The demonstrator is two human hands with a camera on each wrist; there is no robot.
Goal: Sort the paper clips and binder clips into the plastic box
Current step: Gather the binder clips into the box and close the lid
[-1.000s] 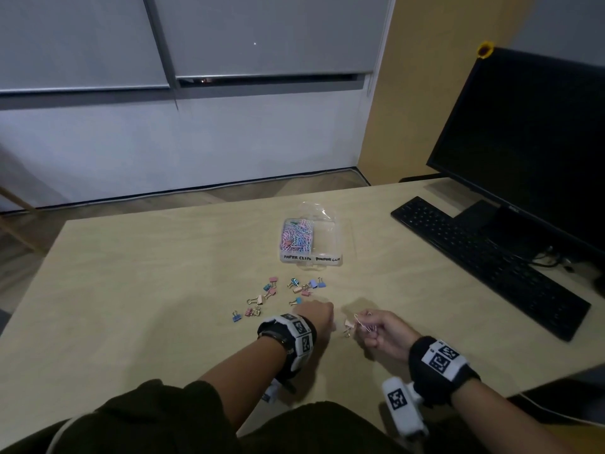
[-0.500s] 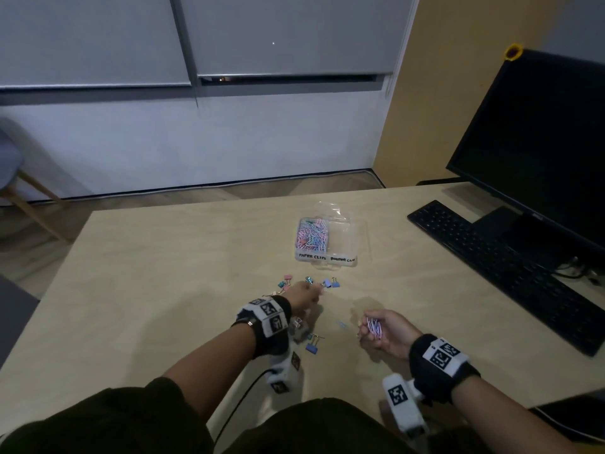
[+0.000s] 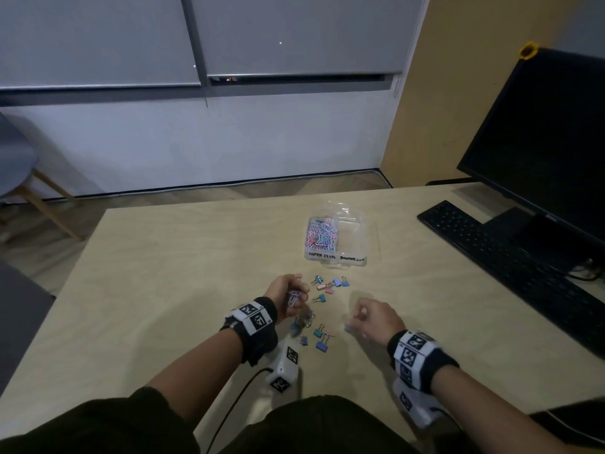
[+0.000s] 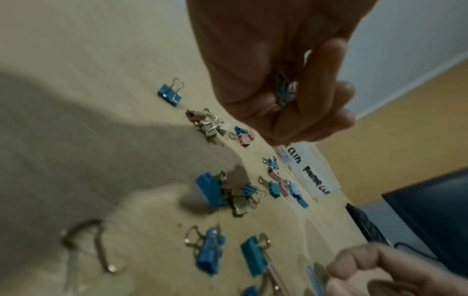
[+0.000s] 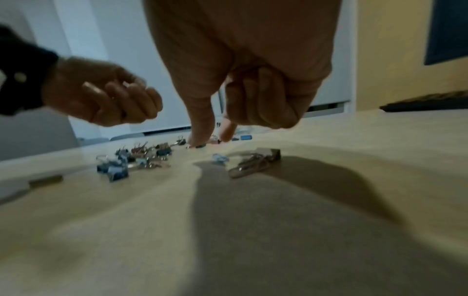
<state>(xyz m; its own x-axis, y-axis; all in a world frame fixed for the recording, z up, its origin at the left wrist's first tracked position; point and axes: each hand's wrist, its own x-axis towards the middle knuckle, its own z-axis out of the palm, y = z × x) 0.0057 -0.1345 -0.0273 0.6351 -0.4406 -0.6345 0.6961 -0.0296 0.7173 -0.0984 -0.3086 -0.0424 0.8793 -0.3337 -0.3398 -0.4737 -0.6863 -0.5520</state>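
A clear plastic box (image 3: 352, 259) stands mid-table, labelled for paper clips and binder clips. Coloured paper clips (image 3: 320, 234) fill its left compartment. My left hand (image 3: 288, 291) hovers above the table and grips a small bunch of paper clips (image 4: 285, 90). Loose binder clips (image 3: 330, 285) lie just right of it, and more binder clips (image 3: 311, 329) lie nearer me. My right hand (image 5: 211, 138) is low over the table, thumb and forefinger pointing down with nothing between them. A beige binder clip (image 5: 268, 154) lies under that hand.
A black keyboard (image 3: 510, 276) and a monitor (image 3: 550, 142) take up the table's right side. A chair (image 3: 16, 158) stands off the table's far left corner. A cable (image 3: 235, 398) runs from my left wrist camera towards the near edge.
The bunch of paper clips that my right hand held is now in my left hand. My right hand has dropped towards the table with nothing in it.
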